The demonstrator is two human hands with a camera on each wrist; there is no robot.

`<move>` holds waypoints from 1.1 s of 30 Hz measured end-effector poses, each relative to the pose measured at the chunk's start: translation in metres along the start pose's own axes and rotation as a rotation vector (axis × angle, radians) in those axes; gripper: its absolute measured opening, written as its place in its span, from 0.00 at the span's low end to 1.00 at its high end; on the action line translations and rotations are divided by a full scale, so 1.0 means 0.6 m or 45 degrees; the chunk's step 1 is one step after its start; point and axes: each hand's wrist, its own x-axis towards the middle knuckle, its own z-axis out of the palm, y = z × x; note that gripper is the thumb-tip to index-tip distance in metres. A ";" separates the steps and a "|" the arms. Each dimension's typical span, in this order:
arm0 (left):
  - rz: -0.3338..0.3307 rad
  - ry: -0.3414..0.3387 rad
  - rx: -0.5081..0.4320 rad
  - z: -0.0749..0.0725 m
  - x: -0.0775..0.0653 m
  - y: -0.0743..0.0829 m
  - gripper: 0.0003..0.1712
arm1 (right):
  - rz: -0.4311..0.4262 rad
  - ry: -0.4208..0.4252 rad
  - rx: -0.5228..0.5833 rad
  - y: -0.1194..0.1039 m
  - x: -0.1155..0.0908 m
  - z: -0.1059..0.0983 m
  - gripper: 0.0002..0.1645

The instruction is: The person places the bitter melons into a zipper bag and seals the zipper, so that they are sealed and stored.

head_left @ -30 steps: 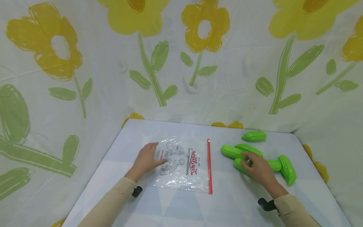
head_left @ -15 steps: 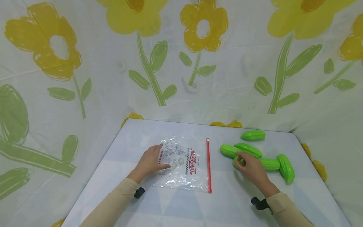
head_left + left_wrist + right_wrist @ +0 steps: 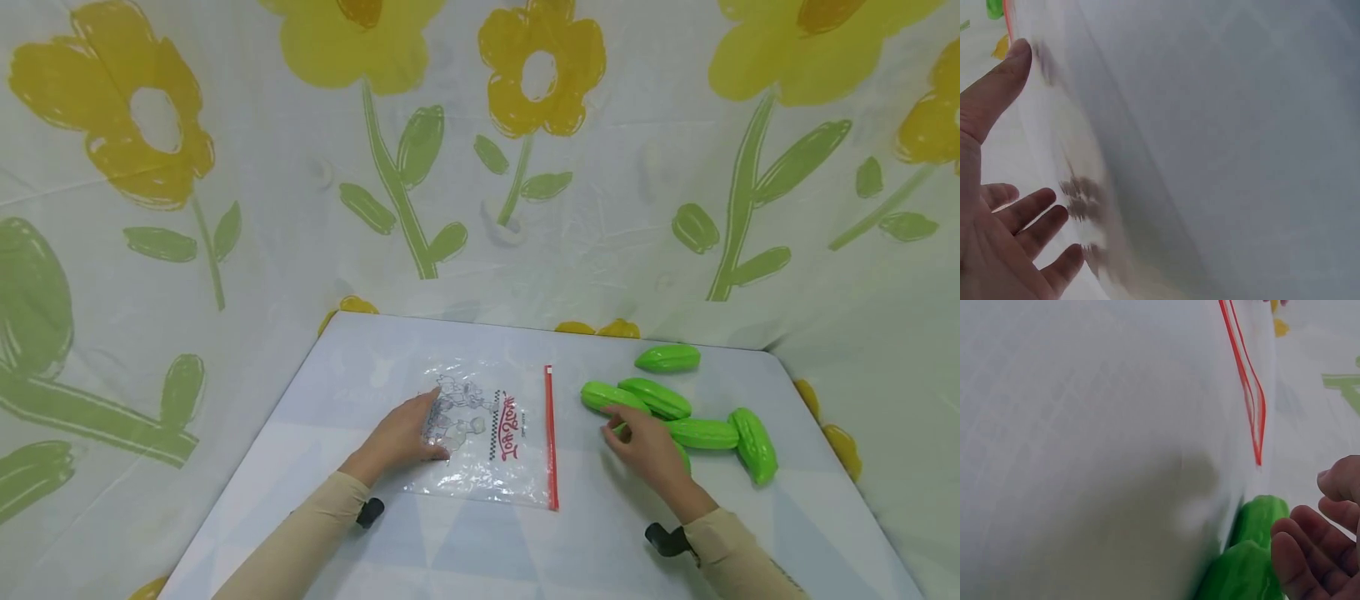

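A clear zip bag (image 3: 465, 479) lies flat on the table, with line drawings, red lettering and a red zip strip (image 3: 552, 442) along its right side. My left hand (image 3: 401, 433) hovers at the bag's left part, thumb and fingers spread and relaxed, gripping nothing in the left wrist view (image 3: 1004, 231). My right hand (image 3: 645, 450) is over the near end of a group of bright green, long ridged toy vegetables (image 3: 701, 433). Its fingers bend loosely with nothing between them, as the right wrist view shows beside two green ends (image 3: 1241, 572). One green piece is partly hidden beneath that hand.
Another green piece (image 3: 667, 358) lies apart near the table's back edge, and one (image 3: 753, 446) lies crosswise at the right. A flower-printed curtain (image 3: 600, 208) surrounds the white table (image 3: 480, 558) at the back and sides.
My right hand has shifted left across the green pieces, uncovering more of those behind it. My left hand has edged right over the bag. Bag and green pieces stay in place.
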 end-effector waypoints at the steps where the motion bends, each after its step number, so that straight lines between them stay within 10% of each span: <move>1: 0.010 -0.006 0.020 0.001 0.000 -0.002 0.70 | 0.010 -0.014 0.006 -0.001 0.001 0.002 0.21; 23: -0.029 -0.156 0.229 -0.051 -0.013 0.003 0.68 | 0.014 -0.061 0.068 -0.009 0.000 0.036 0.21; 33: 0.088 -0.121 0.157 -0.027 0.004 0.049 0.62 | 0.017 -0.067 0.136 -0.016 0.000 0.051 0.20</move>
